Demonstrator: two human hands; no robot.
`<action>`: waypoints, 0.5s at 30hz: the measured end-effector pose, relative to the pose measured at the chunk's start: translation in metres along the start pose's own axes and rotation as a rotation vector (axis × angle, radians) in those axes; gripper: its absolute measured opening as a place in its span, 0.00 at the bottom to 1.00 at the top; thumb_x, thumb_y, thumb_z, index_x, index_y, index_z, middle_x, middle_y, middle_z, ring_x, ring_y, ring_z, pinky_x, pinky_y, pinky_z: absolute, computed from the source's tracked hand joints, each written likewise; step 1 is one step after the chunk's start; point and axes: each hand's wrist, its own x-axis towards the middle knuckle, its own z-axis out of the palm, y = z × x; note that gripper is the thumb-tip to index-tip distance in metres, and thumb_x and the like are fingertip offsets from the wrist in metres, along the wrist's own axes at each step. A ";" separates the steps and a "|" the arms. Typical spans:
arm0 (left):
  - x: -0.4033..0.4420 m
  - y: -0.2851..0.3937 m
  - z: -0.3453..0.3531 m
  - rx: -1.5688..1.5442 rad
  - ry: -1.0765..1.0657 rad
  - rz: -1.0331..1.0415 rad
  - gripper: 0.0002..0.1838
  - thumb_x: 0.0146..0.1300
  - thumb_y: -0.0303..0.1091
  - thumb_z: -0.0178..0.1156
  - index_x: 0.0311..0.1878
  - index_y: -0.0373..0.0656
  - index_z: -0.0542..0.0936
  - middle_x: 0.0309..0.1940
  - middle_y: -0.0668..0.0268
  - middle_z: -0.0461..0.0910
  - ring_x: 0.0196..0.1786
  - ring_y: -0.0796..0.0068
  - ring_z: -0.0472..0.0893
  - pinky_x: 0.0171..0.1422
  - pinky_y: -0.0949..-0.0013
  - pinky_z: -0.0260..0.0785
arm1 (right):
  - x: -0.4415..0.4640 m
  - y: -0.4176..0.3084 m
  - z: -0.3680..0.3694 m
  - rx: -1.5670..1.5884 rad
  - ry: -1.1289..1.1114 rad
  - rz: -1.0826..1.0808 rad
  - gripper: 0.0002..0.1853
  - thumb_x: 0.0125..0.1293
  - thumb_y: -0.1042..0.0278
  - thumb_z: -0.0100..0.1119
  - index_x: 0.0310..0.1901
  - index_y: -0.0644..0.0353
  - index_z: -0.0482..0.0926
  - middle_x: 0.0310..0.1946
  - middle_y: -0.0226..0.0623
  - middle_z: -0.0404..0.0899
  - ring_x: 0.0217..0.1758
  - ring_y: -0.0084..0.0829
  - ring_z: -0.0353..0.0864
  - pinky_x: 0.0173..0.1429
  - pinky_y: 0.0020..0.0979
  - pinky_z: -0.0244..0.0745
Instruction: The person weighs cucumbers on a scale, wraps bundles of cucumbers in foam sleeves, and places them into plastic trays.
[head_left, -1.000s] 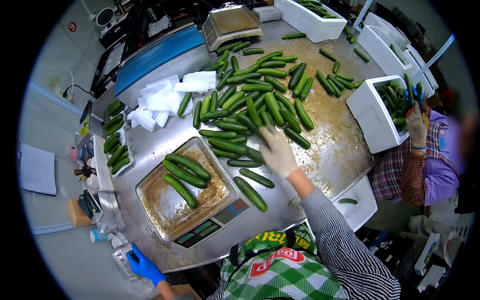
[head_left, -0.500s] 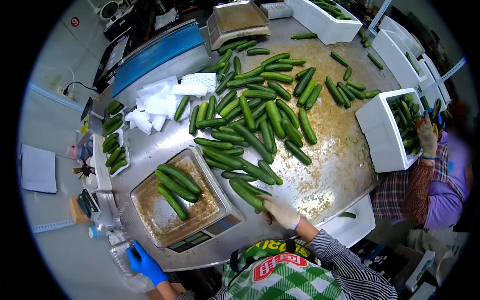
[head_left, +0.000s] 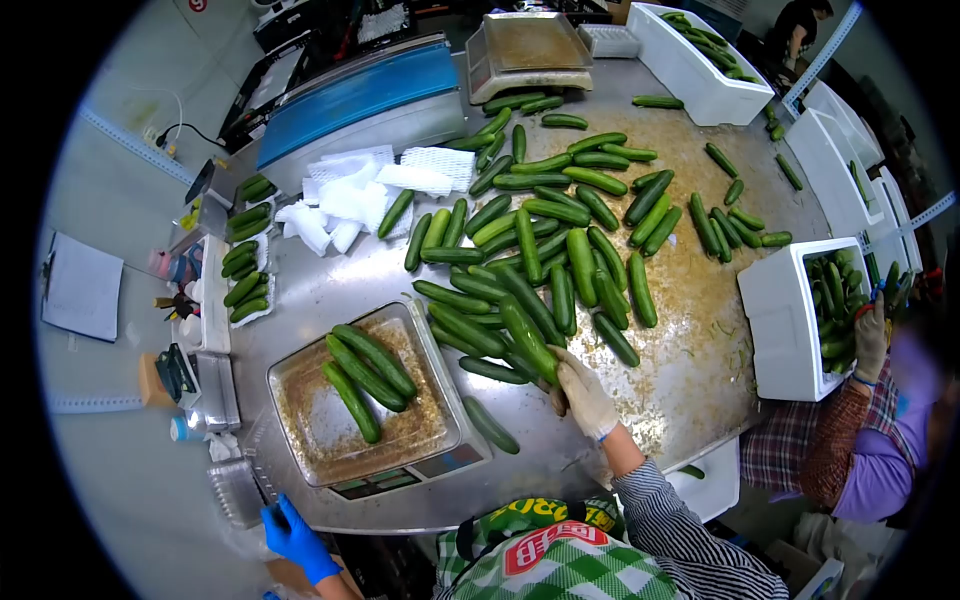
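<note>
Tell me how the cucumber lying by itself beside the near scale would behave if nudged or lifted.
The cucumber might roll sideways, being long and rounded on a flat metal table. Its straight shape suggests it would stay stiff when lifted. Its smooth-looking skin could be slippery.

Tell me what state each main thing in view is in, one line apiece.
White-gloved right hand, closed on a long green cucumber.
Long green cucumber, gripped near one end.
Blue-gloved left hand, partly curled; grip unclear.
Silver square-trayed metal scale, loaded with three green cucumbers.
White rectangular foam box at right, open, with cucumbers inside.
White foam netting, loosely heaped.
</note>
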 end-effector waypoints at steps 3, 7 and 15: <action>-0.005 -0.004 -0.001 0.122 -0.028 -0.004 0.16 0.70 0.33 0.64 0.29 0.33 0.74 0.21 0.64 0.72 0.28 0.75 0.64 0.34 0.64 0.65 | 0.018 -0.009 0.002 -0.512 0.096 -0.014 0.31 0.75 0.52 0.46 0.72 0.63 0.62 0.45 0.59 0.83 0.43 0.49 0.86 0.50 0.41 0.79; -0.006 0.005 0.007 0.109 0.005 0.085 0.17 0.71 0.31 0.62 0.28 0.32 0.71 0.20 0.70 0.64 0.27 0.78 0.60 0.30 0.66 0.59 | 0.015 -0.037 0.021 -0.568 0.136 0.077 0.33 0.72 0.49 0.49 0.73 0.59 0.62 0.52 0.66 0.79 0.58 0.61 0.79 0.63 0.47 0.72; 0.001 0.087 -0.001 0.368 -0.193 -0.067 0.21 0.70 0.41 0.63 0.49 0.28 0.83 0.37 0.48 0.86 0.36 0.61 0.84 0.45 0.63 0.77 | 0.033 -0.038 0.013 -0.942 0.110 -0.150 0.33 0.69 0.53 0.55 0.72 0.57 0.64 0.50 0.55 0.78 0.51 0.54 0.81 0.55 0.47 0.76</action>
